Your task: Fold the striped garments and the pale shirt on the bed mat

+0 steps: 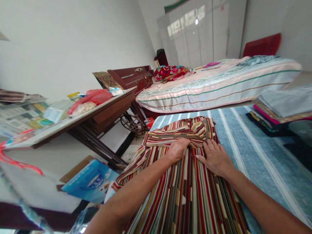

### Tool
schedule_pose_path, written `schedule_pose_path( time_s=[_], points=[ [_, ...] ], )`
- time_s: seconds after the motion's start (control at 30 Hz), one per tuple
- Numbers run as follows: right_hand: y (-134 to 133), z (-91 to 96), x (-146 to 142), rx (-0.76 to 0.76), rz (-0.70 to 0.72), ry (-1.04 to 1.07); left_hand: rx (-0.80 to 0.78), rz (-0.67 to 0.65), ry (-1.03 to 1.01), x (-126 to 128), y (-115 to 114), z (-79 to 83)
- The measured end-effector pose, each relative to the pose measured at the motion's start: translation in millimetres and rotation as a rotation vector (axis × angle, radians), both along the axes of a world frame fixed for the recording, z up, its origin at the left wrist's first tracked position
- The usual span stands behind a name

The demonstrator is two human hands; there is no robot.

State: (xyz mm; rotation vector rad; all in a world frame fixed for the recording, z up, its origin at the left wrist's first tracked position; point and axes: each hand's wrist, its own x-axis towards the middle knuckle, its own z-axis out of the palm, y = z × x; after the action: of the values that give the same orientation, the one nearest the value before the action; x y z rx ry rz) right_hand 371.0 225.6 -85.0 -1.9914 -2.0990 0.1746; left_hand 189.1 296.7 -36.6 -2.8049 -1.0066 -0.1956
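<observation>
A striped cloth [185,195] in red, brown, cream and green lies on a blue striped sheet [255,152] in front of me. Its far end is bunched into folds. My left hand [177,150] is curled, its fingers gripping a fold of the cloth near the bunched end. My right hand [214,156] lies flat beside it, fingers stretched out and pressed on the cloth. Both forearms reach in from the bottom edge.
A stack of folded fabrics [280,112] sits at the right. A mattress [219,84] with a red floral bundle [170,73] lies beyond. At the left stands a wooden sewing table [107,113] carrying bags and papers, with a blue package [90,183] below. White wardrobes [200,32] line the back.
</observation>
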Motion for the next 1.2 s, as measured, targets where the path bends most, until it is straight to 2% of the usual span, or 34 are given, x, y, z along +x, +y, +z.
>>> schedule_pose_path(
  time_s=[0.13, 0.4, 0.6, 0.8, 1.0, 1.2],
  points=[
    [0.3, 0.9, 0.2, -0.01, 0.001, 0.004, -0.024, 0.003, -0.03, -2.1, -3.2, -4.7],
    [0.9, -2.5, -0.1, 0.021, -0.001, -0.004, 0.083, 0.073, 0.095, 7.4, -6.3, -0.8],
    [0.3, -0.8, -0.1, 0.027, -0.005, 0.002, 0.086, 0.015, 0.141, 5.3, -1.3, 2.2],
    [-1.1, 2.8, -0.4, 0.01, -0.015, -0.007, 0.088, -0.061, 0.041, 1.2, -0.6, 1.7],
    [-0.4, -0.9, -0.8, 0.041, -0.01, -0.012, 0.129, -0.007, 0.065, 1.7, -8.3, 0.9],
    [0.2, -4.8, -1.5, 0.057, -0.009, -0.013, 0.104, 0.016, 0.089, -1.0, -7.3, -0.1]
  ],
)
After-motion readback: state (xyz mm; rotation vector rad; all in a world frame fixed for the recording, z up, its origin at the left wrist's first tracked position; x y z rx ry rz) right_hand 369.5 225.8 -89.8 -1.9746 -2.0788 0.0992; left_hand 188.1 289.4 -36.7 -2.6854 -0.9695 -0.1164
